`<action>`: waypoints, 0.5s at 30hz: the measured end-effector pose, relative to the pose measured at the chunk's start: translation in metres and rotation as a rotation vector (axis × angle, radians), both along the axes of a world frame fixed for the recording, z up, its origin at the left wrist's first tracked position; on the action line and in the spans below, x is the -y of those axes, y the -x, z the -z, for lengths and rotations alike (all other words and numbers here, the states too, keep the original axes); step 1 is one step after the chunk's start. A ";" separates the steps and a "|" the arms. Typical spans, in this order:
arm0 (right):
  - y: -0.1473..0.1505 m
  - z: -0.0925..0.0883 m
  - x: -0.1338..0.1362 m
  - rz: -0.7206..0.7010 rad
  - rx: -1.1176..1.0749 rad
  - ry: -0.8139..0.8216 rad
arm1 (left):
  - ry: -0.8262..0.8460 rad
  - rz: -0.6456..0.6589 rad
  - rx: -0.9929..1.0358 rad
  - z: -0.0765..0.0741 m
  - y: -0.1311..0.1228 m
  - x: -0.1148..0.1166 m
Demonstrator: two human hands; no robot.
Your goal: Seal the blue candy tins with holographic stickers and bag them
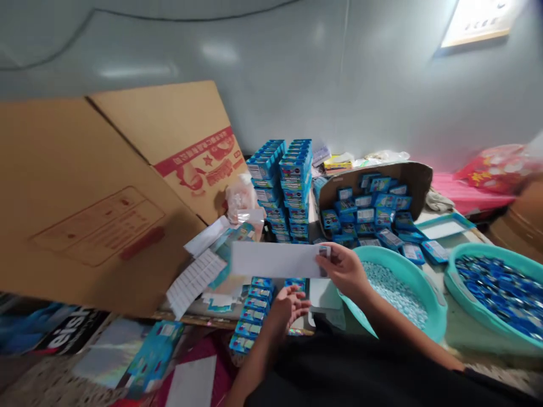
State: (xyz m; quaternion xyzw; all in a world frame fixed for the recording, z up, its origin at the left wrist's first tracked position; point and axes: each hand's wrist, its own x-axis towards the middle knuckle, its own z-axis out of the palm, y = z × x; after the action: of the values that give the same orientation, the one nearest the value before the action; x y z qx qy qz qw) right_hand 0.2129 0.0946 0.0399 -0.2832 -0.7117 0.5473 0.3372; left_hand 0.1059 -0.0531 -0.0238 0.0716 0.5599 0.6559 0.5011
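The right hand [344, 270] pinches the right end of a long, flat, white paper strip [275, 260]. Its thumb and fingers are pressed together on the strip, which sticks out straight toward 9 o'clock. The left hand [291, 305] is at 7 o'clock from the right hand, just under the strip. It is open, with the fingers a little curled, and holds nothing. Beside it, at 9 o'clock, is a row of small shiny blue boxes [253, 312]. A round teal plastic basin [441, 314] of tiny pale pieces sits at 3 o'clock. Tall stacks of blue boxes [282, 186] stand at 12 o'clock. A big brown cardboard box [97, 198] leans at 9 o'clock.
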 end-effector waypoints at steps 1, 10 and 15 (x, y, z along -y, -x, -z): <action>0.001 0.001 -0.003 0.027 0.043 -0.074 | 0.022 -0.045 -0.149 -0.001 0.001 0.006; 0.034 0.018 0.037 -0.392 0.097 -0.045 | -0.046 -0.044 -1.754 -0.068 0.021 0.043; 0.045 0.052 0.052 -0.417 0.146 0.198 | 0.013 -0.240 -1.667 -0.050 0.033 0.056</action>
State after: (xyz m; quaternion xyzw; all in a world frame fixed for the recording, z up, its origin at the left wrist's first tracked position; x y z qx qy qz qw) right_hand 0.1675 0.0430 -0.0125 -0.2006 -0.7203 0.6501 0.1350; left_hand 0.0725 -0.1087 0.0259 0.4695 0.7543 0.4339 -0.1490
